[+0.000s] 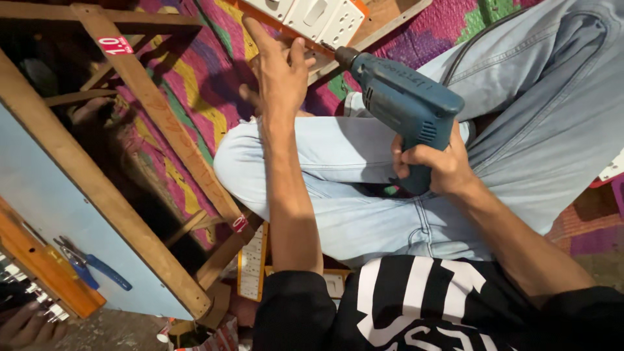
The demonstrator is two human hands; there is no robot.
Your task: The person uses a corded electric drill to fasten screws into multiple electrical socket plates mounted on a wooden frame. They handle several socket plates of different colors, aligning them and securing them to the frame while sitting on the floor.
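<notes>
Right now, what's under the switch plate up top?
The switch plate sits on a wooden board, which lies on a colourful mat. The left hand covers the board's near edge, and the drill tip meets it there.

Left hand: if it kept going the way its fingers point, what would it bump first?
Probably the white switch panel on the wooden board. The left hand already rests just below it, fingers pointing up at it, though depth is hard to judge.
</notes>
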